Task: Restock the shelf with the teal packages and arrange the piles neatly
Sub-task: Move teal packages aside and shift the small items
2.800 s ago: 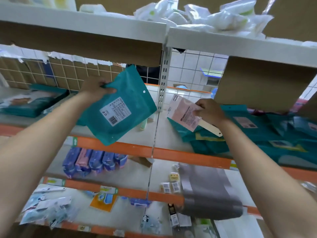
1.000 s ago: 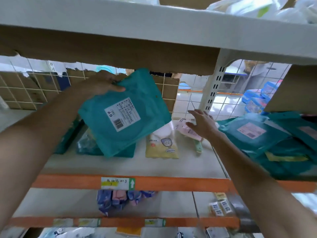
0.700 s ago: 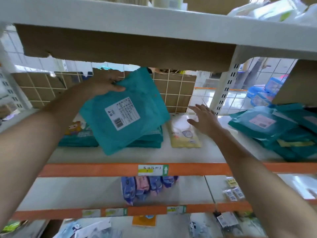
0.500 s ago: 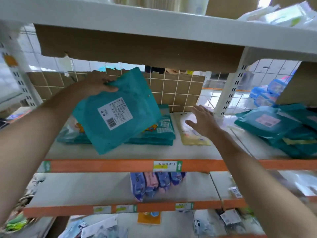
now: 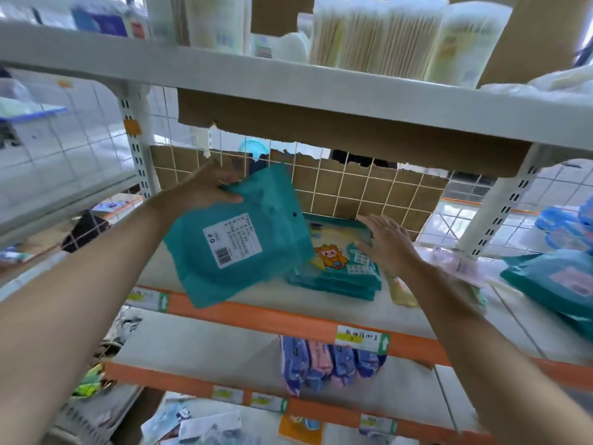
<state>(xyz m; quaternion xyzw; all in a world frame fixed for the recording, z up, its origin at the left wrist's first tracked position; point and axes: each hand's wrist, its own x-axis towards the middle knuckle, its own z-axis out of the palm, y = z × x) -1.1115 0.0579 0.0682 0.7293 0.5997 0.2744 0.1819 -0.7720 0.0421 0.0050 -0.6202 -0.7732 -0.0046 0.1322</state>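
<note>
My left hand (image 5: 205, 189) grips the top corner of a teal package (image 5: 239, 242) with a white barcode label, held tilted in the air above the shelf (image 5: 321, 324) with the orange front strip. My right hand (image 5: 386, 240), fingers straight, rests flat on the right side of a pile of teal packages (image 5: 337, 274) whose top one shows a cartoon figure. More teal packages (image 5: 552, 284) lie in a loose heap at the far right of the shelf.
A yellow pouch (image 5: 402, 292) and a pinkish clear pouch (image 5: 455, 263) lie between the pile and the heap. A cardboard-backed wire grid (image 5: 369, 191) closes the back. The shelf above (image 5: 288, 81) carries cotton-swab packs. Purple and pink packs (image 5: 327, 361) hang below.
The view swung left, so the pile now sits in the middle. My right hand came down from hovering onto the pile. My left hand still holds the teal package.
</note>
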